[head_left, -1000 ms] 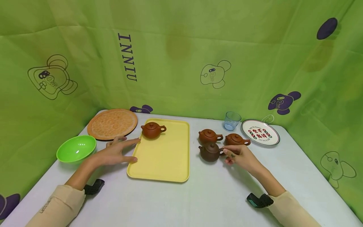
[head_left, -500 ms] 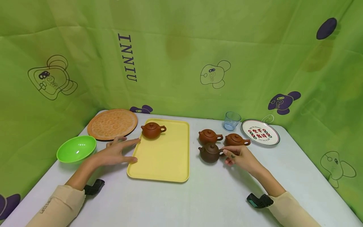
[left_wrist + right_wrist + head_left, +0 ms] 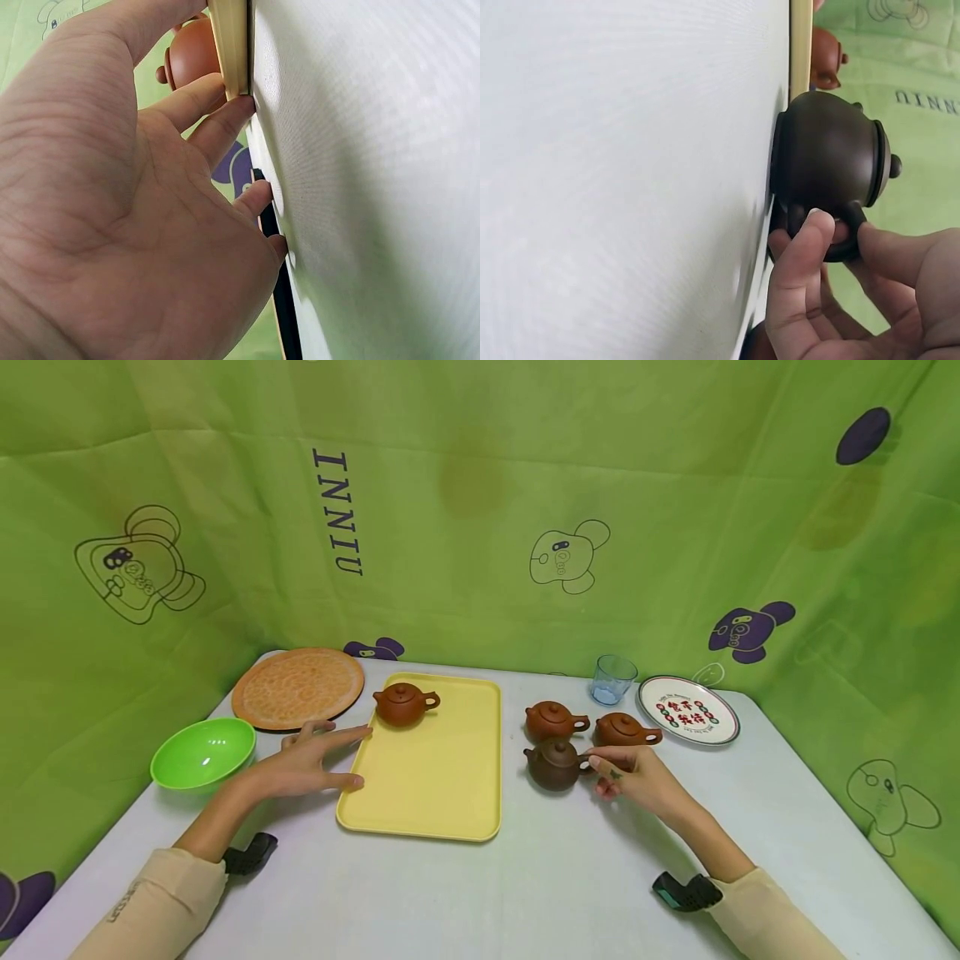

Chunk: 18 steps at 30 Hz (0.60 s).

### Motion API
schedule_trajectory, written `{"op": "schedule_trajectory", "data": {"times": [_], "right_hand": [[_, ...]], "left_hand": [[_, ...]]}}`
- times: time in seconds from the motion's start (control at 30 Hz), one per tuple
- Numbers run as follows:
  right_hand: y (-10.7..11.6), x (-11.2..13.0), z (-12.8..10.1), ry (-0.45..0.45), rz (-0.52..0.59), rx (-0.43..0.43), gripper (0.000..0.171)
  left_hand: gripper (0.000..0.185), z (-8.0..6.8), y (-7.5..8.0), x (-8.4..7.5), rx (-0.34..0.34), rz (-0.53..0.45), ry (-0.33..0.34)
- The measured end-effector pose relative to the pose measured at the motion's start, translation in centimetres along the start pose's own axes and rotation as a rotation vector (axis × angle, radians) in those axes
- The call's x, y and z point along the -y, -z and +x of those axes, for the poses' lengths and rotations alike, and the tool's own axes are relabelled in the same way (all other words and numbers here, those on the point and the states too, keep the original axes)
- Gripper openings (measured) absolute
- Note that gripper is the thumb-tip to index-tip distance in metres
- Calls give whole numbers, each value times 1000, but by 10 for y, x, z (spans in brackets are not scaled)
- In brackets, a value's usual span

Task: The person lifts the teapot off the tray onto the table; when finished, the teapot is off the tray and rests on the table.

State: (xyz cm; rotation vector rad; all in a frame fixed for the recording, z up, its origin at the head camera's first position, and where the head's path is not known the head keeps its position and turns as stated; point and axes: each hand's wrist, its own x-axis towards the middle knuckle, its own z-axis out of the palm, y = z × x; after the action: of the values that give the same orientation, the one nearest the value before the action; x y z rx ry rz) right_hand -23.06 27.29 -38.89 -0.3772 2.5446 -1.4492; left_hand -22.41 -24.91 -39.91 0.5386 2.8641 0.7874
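My right hand (image 3: 606, 770) pinches the handle of a dark brown teapot (image 3: 552, 765) that stands on the white table (image 3: 570, 877), right of a yellow tray (image 3: 435, 777). The right wrist view shows thumb and forefinger closed on that handle, with the dark teapot (image 3: 825, 154) upright. My left hand (image 3: 326, 758) lies flat with straight fingers against the tray's left edge; in the left wrist view its fingertips (image 3: 236, 112) touch the tray rim (image 3: 229, 45). A reddish teapot (image 3: 403, 704) stands at the tray's far left corner.
Two more reddish teapots (image 3: 552, 721) (image 3: 625, 728) stand just behind the dark one. A blue glass (image 3: 613, 678) and a printed plate (image 3: 688, 710) are at the back right. An orange round mat (image 3: 297, 687) and a green bowl (image 3: 202, 753) lie at the left. Green cloth walls surround the table.
The dark brown teapot has shifted very slightly to the left with my right hand on its handle. The left hand has not moved.
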Motion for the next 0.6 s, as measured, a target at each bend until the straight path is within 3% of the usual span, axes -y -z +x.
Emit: {"op": "schedule_trajectory", "data": {"times": [0.6], "right_hand": [[2,6,-1,2,5,-36,40]], "left_hand": [[86,-1,-1,1,-9,5,3]]}}
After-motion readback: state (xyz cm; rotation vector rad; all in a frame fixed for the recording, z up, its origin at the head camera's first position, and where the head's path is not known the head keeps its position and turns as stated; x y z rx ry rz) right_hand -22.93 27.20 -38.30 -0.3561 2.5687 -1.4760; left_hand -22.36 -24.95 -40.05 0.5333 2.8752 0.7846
